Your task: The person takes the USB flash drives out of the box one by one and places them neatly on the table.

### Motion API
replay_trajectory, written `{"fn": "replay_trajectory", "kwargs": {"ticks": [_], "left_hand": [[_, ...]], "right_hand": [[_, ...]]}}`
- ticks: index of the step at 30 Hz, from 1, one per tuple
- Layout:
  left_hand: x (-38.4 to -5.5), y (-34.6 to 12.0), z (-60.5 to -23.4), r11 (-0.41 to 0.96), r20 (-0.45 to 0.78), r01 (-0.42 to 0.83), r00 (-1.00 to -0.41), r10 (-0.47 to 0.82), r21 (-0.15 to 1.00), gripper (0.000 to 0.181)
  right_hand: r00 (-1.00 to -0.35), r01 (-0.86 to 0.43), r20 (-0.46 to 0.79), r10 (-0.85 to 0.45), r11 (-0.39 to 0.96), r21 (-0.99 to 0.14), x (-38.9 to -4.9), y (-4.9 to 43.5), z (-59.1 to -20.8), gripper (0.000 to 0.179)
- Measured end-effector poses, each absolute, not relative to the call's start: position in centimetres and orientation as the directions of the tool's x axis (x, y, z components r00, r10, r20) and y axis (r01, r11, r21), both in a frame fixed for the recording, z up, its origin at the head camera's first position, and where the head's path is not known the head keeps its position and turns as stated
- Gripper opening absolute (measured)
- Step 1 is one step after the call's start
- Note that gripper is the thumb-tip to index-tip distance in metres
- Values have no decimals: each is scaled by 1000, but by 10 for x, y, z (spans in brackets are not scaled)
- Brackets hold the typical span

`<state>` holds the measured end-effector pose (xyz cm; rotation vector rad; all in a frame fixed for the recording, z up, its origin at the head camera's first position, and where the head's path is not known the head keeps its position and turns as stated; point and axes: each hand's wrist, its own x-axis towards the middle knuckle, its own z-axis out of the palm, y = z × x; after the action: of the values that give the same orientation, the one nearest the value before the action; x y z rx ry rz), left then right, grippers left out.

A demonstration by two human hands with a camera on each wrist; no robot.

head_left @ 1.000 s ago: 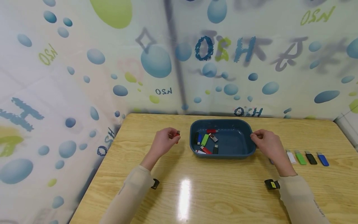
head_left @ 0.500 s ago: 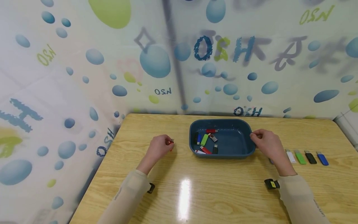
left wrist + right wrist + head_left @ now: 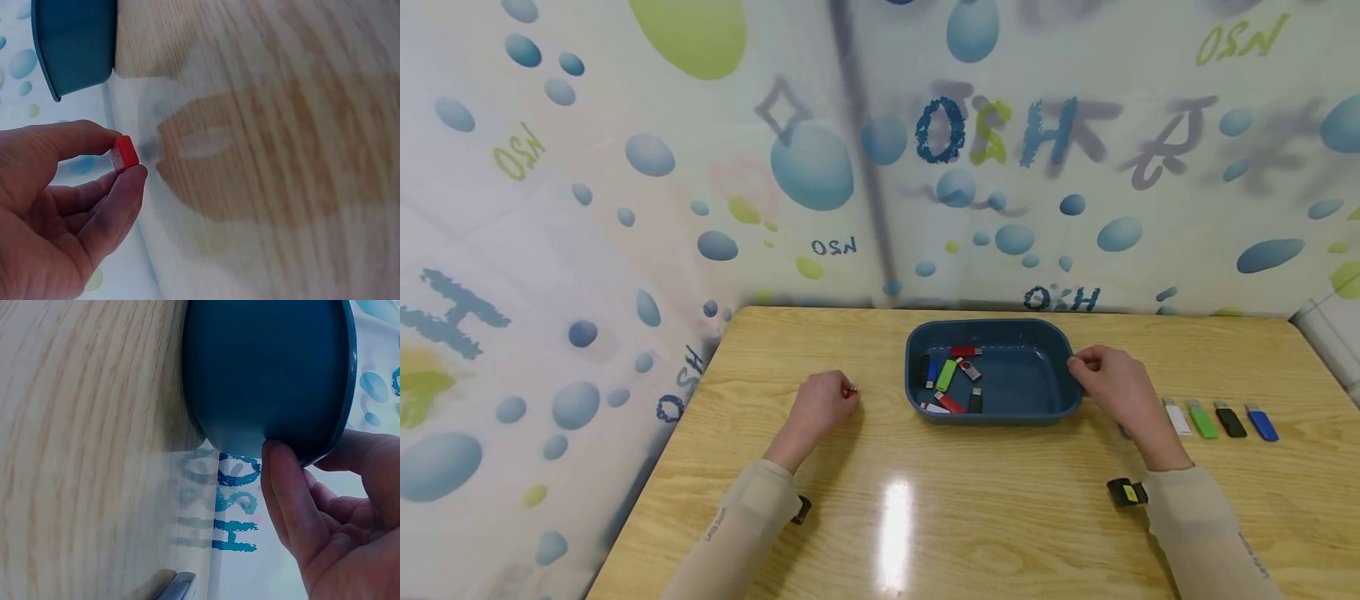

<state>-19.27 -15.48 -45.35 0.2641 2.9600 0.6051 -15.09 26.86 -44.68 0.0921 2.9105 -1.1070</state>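
Left of the bin, my left hand [image 3: 824,406] pinches a red USB stick [image 3: 125,154] between thumb and fingertips, just over the table. My right hand [image 3: 1110,377] grips the right end of the dark blue plastic bin [image 3: 992,419] at its rim, thumb on one side and fingers on the outer wall [image 3: 269,375]. Inside the bin lie several USB sticks, mostly toward its left: a green one [image 3: 947,376], a blue one [image 3: 932,372], a black one [image 3: 975,400], a silver swivel one [image 3: 970,369] and red ones, one near the back wall [image 3: 966,352].
On the wooden table [image 3: 1000,508], right of my right hand, a row of USB sticks holds a white [image 3: 1177,418], a green [image 3: 1202,420], a black [image 3: 1231,420] and a blue one [image 3: 1262,423]. Another is partly hidden by my right wrist. A patterned wall sheet [image 3: 820,275] stands behind the table.
My left hand has moved left, toward me and lower with the red USB stick, away from the bin. My right hand has kept its grip on the bin's rim.
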Motion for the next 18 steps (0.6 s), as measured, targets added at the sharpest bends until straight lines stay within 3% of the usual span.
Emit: {"fn": "replay_trajectory", "kwargs": {"ticks": [10, 18], "left_hand": [[-194, -156, -454, 919, -101, 138, -977, 187, 369, 11], [-195, -156, -456, 921, -95, 155, -975, 201, 357, 23]], "right_hand": [[-997, 81, -65, 51, 749, -657, -151, 268, -445, 44], [-997, 73, -57, 48, 753, -654, -151, 268, -444, 43]]}}
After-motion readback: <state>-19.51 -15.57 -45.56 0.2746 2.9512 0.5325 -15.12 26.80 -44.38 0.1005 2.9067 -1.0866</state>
